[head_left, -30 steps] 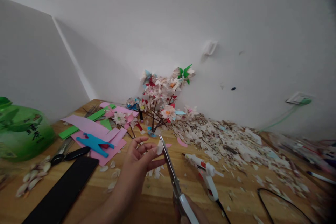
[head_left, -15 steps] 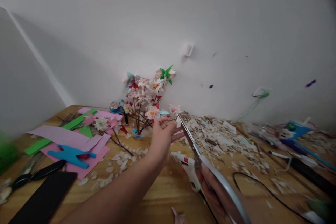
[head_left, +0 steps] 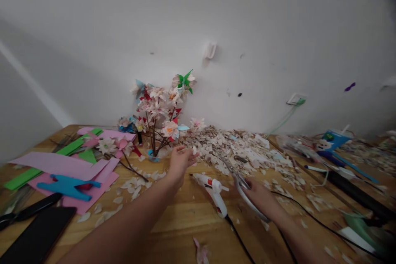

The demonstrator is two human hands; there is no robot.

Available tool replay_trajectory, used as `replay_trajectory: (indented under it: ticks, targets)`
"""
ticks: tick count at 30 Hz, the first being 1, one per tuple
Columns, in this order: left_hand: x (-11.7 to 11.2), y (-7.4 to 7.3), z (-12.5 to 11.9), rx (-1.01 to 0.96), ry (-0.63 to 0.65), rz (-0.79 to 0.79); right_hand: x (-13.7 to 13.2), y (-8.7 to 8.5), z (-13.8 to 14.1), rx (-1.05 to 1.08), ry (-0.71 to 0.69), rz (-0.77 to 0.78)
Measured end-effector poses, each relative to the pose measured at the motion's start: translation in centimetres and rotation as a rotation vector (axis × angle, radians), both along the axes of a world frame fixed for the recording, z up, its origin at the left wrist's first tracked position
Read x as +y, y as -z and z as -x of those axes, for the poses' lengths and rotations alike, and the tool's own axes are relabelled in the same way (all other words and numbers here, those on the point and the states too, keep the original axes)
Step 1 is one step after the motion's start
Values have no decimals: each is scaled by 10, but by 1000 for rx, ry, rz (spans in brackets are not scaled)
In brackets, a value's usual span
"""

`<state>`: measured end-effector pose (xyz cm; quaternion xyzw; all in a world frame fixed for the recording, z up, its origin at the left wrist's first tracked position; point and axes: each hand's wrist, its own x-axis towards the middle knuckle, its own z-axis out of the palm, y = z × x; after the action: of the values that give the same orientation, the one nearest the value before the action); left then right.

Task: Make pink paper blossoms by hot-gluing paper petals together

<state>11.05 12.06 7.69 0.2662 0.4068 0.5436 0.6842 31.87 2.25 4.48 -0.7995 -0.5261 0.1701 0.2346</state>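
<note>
My left hand [head_left: 179,161] reaches forward over the wooden table, fingers spread, beside a small white petal piece at the near edge of a heap of pale paper scraps [head_left: 247,152]. Whether the fingertips still touch the piece is unclear. My right hand [head_left: 261,199] grips the handles of scissors [head_left: 239,179], blades pointing away toward the scraps and lowered near the tabletop. A white glue gun [head_left: 213,189] lies between my two hands. A bunch of paper flowers [head_left: 161,109] on dark twigs stands just beyond my left hand.
Pink, green and blue paper sheets [head_left: 66,167] lie at left, with a black flat object [head_left: 34,237] and black-handled scissors [head_left: 24,210] nearer. Loose petals [head_left: 123,194] dot the wood. A black cable [head_left: 309,218] runs at right; pens and clutter [head_left: 340,161] fill the far right.
My left hand carried the white petal piece forward to the scrap heap and its fingers opened. My right hand lowered the scissors from upright toward the table. The view swung right.
</note>
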Motion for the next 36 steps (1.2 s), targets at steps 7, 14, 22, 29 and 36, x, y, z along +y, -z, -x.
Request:
replay_trajectory:
  ticks: [7, 14, 22, 29, 36]
  targets:
    - [-27, 22, 60, 109, -3, -24, -8, 22, -5, -299, -121, 89]
    - [-60, 47, 111, 178, 16, 10, -6, 30, -6, -365, -296, 59]
    - [-88, 59, 135, 219, 35, -85, -2, 32, -7, -366, -360, -9]
    - [-103, 77, 132, 178, 66, -241, -18, 10, 11, -145, -467, -7]
    - [-113, 69, 126, 218, 76, -243, -6, 22, 51, 104, -399, -32]
